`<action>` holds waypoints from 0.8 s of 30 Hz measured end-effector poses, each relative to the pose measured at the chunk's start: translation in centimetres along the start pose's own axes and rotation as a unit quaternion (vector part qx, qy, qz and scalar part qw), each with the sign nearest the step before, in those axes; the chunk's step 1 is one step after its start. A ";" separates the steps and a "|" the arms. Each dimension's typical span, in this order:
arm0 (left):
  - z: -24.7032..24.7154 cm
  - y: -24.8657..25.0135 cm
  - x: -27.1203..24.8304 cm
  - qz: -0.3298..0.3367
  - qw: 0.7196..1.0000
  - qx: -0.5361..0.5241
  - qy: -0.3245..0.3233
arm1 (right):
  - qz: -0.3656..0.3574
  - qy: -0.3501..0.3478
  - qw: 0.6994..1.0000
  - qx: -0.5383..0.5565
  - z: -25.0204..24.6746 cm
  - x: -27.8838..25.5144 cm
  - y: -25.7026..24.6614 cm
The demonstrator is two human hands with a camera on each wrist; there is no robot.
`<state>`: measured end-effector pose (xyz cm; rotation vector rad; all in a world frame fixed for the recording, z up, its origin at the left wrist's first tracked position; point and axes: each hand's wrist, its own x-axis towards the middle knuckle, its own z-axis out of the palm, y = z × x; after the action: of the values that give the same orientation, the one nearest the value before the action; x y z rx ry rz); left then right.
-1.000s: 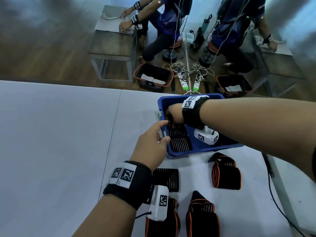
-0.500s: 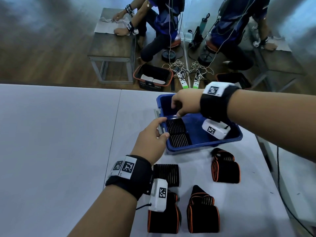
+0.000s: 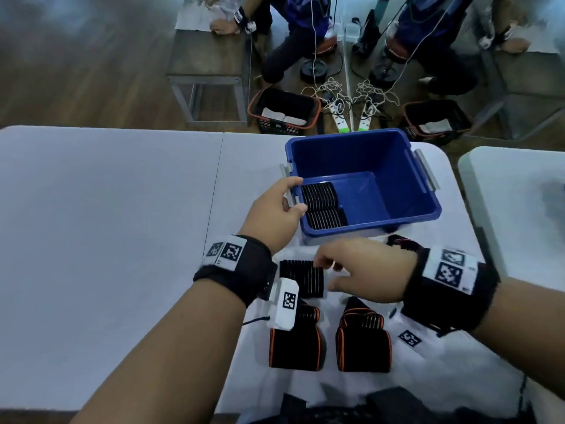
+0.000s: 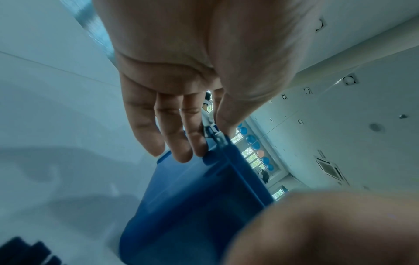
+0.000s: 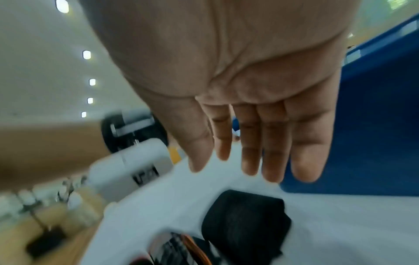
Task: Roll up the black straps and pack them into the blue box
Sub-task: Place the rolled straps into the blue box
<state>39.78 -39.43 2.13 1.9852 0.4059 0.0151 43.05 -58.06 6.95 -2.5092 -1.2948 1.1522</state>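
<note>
The blue box [image 3: 345,154] stands on the white table with two rolled black straps [image 3: 321,197] against its left wall. My left hand [image 3: 298,194] pinches the box's left rim at the grey latch, fingers outside and thumb over the edge; the left wrist view shows the same left hand [image 4: 204,141] on the box [image 4: 195,188]. My right hand [image 3: 325,272] hovers with relaxed fingers beside a rolled black strap [image 3: 301,278] lying in front of the box. In the right wrist view my right hand [image 5: 238,166] is empty above that roll [image 5: 247,215].
Two folded black straps with orange trim [image 3: 295,344] [image 3: 363,344] lie near me, and a third [image 3: 403,243] is partly hidden behind my right wrist. A second table [image 3: 513,191] stands to the right. Seated people, black baskets and cables are on the floor beyond.
My right hand has come out of the blue box and moved back toward me, down to the rolled strap on the table. My left hand has stayed on the box's rim.
</note>
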 end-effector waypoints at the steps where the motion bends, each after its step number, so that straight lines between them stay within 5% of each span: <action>1: 0.0 0.0 0.0 -0.003 1.000 -0.001 -0.001 | 0.009 0.001 0.999 -0.031 1.3 1.2 0.4; 9: 0.3 0.2 -0.3 -0.007 1.000 0.000 0.004 | 0.025 0.011 0.999 -0.027 4.8 5.8 1.3; 24: 0.2 0.0 -0.3 -0.013 1.000 -0.012 0.005 | 0.098 0.029 0.994 0.042 4.4 4.0 4.0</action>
<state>39.52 -39.72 2.09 1.9567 0.4364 0.0128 44.25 -58.78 -0.08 -2.6318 -0.9836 1.1344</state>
